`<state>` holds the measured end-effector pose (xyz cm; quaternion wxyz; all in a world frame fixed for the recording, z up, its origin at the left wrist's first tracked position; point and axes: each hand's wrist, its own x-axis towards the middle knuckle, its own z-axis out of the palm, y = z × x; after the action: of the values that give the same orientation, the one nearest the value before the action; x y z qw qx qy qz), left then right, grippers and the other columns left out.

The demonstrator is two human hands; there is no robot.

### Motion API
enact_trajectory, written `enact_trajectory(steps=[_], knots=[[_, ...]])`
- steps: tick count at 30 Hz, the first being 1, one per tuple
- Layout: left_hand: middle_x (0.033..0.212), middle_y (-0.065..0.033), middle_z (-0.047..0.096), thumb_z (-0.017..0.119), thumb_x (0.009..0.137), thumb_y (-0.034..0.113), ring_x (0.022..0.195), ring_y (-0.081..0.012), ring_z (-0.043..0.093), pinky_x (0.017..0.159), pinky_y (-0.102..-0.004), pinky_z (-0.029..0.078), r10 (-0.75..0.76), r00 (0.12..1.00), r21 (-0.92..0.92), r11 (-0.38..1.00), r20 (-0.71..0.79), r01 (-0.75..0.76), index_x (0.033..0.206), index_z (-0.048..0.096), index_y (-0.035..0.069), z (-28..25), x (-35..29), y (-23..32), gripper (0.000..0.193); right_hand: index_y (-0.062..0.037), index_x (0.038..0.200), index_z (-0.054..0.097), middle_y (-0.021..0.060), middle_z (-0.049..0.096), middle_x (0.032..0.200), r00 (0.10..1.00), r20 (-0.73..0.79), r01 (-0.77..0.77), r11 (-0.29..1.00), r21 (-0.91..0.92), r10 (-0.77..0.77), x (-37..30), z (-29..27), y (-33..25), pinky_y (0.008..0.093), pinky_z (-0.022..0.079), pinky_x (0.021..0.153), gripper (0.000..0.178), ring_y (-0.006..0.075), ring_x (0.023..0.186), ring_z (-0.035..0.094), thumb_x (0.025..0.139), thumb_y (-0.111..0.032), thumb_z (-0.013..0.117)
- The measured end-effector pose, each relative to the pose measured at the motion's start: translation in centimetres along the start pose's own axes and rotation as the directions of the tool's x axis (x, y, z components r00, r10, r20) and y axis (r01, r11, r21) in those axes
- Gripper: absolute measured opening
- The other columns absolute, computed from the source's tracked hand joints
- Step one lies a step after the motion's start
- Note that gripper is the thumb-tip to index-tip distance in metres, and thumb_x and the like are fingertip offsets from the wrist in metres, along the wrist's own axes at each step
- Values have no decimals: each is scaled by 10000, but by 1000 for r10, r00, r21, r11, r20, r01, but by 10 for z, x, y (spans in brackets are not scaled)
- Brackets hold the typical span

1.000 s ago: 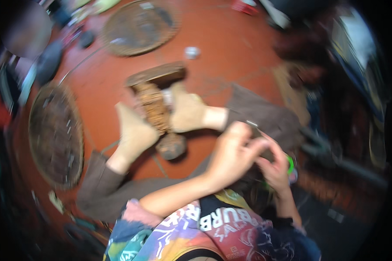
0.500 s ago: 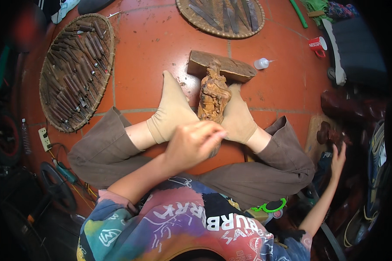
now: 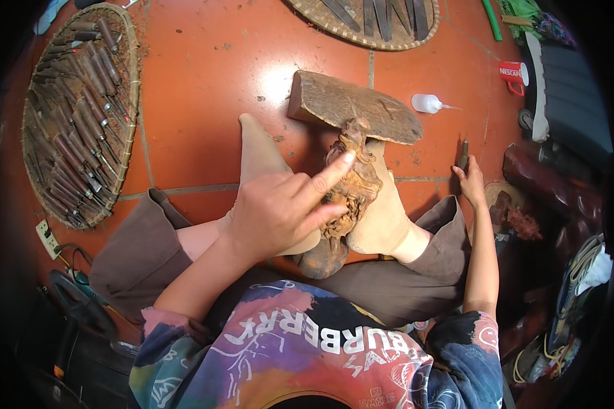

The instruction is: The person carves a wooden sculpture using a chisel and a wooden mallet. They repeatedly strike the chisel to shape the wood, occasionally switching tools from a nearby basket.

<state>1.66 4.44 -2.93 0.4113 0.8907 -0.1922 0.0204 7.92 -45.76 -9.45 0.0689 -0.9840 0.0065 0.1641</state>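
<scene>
Since half a second ago, right hand (image 3: 472, 183) has reached out to a small dark tool (image 3: 463, 154) on the floor, right of the knobbly brown wood carving (image 3: 351, 187); left hand (image 3: 280, 211), fingers loosely open, touches the carving.

Brown carved wood figure (image 3: 351, 187) between feet

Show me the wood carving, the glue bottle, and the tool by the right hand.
Wood carving (image 3: 353, 184), head view, its knobbly middle between the feet.
Glue bottle (image 3: 426, 103), head view, its white body.
Tool (image 3: 463, 154), head view, its dark shaft beside the right hand (image 3: 471, 183).
</scene>
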Motion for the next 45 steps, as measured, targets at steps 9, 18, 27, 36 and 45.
enact_trajectory(steps=[9,18,27,36,45], knots=[[593,23,442,709,784,272,523,-115,476,476,-278,379,229,973,-459,868,28,-191,1082,682,139,3,0,22,328,37,1152,461,266,553,1116,981,-36,-195,977,-81,193,-10,7,-20,452,430,853,430,428,1049,526,845,-201,645],[606,30,444,742,735,224,539,-110,490,471,-246,395,196,981,-390,904,7,-178,989,684,92,4,-7,21,292,-14,1187,467,223,529,1211,974,-36,-223,974,-35,222,-15,10,-21,425,422,920,445,367,1132,516,817,-148,674],[644,-6,537,720,756,207,590,-162,564,523,-287,448,81,986,-406,914,143,-16,901,682,88,18,-17,16,191,-41,1195,463,204,540,1204,968,10,-249,958,139,250,-21,11,-11,389,431,900,518,341,1127,521,760,-120,732],[624,-9,551,730,730,154,539,-159,535,487,-287,434,189,982,-309,934,0,-180,889,702,94,32,-24,20,173,-15,856,676,213,647,840,793,564,247,968,49,-231,-37,-6,-159,449,498,697,254,371,780,628,798,-260,639],[727,-39,642,653,814,221,673,-193,637,625,-308,523,242,967,-243,936,-82,-255,799,667,84,28,-53,30,139,49,887,642,313,604,867,898,414,185,981,-56,-146,-50,39,-140,452,493,730,493,425,858,618,766,-427,598]])
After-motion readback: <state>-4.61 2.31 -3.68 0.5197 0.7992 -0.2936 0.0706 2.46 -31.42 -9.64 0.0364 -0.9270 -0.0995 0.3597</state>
